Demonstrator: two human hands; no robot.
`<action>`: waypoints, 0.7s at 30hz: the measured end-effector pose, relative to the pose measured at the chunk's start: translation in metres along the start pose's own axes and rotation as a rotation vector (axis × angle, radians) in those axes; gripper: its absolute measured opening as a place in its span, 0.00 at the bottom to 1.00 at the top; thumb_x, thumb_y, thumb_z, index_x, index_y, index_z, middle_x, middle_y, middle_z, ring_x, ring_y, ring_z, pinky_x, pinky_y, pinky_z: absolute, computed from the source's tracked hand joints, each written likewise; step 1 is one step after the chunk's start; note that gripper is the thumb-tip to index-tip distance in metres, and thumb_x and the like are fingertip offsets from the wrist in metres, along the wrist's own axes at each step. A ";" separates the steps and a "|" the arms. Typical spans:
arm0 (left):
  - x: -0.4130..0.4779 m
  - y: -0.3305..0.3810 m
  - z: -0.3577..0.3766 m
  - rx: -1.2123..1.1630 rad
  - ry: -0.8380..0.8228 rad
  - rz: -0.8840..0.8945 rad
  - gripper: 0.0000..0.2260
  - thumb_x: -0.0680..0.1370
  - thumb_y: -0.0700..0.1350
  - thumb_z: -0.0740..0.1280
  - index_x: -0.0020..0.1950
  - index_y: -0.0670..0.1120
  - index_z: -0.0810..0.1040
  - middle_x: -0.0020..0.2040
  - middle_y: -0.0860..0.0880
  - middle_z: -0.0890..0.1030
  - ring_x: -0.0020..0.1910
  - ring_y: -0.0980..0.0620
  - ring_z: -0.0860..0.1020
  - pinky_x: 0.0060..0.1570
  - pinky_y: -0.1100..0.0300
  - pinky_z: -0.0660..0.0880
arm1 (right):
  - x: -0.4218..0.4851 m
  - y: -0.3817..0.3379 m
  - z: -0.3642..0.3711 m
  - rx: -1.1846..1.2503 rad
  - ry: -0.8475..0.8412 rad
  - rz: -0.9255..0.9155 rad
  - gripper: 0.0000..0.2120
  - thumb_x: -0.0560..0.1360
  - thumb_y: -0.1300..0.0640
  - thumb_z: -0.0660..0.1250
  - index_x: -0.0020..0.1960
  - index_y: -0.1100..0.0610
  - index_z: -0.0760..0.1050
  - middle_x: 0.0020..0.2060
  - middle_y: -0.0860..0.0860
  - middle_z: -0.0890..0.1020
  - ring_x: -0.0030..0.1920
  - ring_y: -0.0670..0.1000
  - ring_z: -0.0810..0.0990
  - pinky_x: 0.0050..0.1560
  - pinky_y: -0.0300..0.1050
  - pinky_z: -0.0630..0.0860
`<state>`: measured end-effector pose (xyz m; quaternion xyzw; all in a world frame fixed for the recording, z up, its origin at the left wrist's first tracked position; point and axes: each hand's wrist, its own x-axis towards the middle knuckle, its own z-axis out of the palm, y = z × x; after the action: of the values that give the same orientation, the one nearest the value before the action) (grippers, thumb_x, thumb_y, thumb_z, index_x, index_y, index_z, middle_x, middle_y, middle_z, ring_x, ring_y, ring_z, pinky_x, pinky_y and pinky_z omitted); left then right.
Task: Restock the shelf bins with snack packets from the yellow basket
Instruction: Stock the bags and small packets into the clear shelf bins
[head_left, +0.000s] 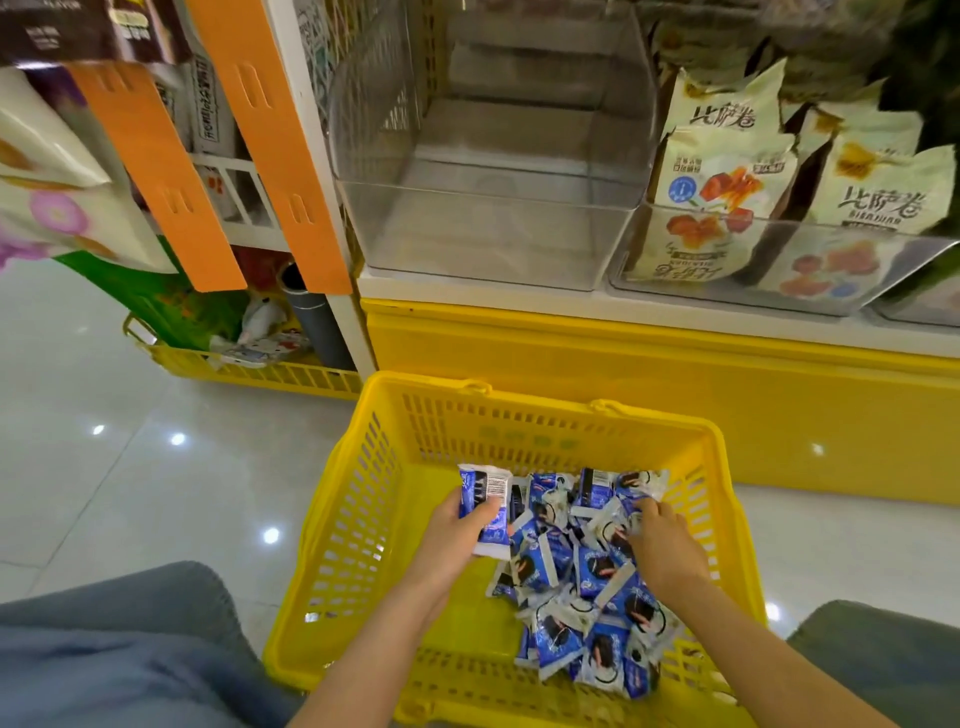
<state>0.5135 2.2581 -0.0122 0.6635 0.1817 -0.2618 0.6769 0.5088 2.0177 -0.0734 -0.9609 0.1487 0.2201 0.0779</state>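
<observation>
A yellow basket (363, 525) stands on the floor in front of the shelf. Several small blue-and-white snack packets (576, 582) lie heaped in its right half. My left hand (457, 540) grips a small stack of these packets (485, 499) above the basket's left side. My right hand (665, 545) reaches into the heap and pinches a packet at its far right edge. Above the basket, an empty clear plastic shelf bin (483, 171) sits on the white shelf.
A second clear bin (779, 270) to the right holds cream-coloured snack bags. The yellow shelf base (675, 374) lies behind the basket. Orange hanging strips (280, 156) and another yellow basket (249, 369) with goods are at the left. My knees flank the basket.
</observation>
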 end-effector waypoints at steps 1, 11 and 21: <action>0.001 -0.002 0.001 0.009 0.001 -0.021 0.05 0.79 0.46 0.63 0.53 0.55 0.74 0.50 0.53 0.82 0.49 0.53 0.81 0.49 0.57 0.77 | -0.001 -0.004 -0.003 0.052 0.011 0.006 0.18 0.80 0.58 0.55 0.69 0.59 0.60 0.65 0.57 0.69 0.63 0.57 0.71 0.56 0.48 0.72; -0.011 -0.014 0.022 -0.082 -0.056 -0.284 0.13 0.81 0.47 0.59 0.63 0.43 0.71 0.52 0.42 0.82 0.47 0.45 0.81 0.43 0.48 0.79 | -0.060 -0.067 -0.035 0.742 0.082 -0.354 0.10 0.80 0.54 0.57 0.61 0.51 0.63 0.26 0.46 0.69 0.22 0.43 0.65 0.22 0.35 0.60; -0.019 -0.014 0.008 -0.483 -0.229 -0.237 0.23 0.72 0.60 0.62 0.50 0.42 0.82 0.46 0.41 0.84 0.41 0.45 0.82 0.42 0.49 0.79 | -0.098 -0.071 -0.030 0.700 -0.069 -0.709 0.14 0.78 0.49 0.61 0.63 0.46 0.69 0.65 0.36 0.66 0.64 0.34 0.65 0.60 0.21 0.59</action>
<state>0.4891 2.2530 -0.0115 0.4232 0.2376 -0.3614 0.7961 0.4598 2.1031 0.0031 -0.8607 -0.1249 0.1484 0.4707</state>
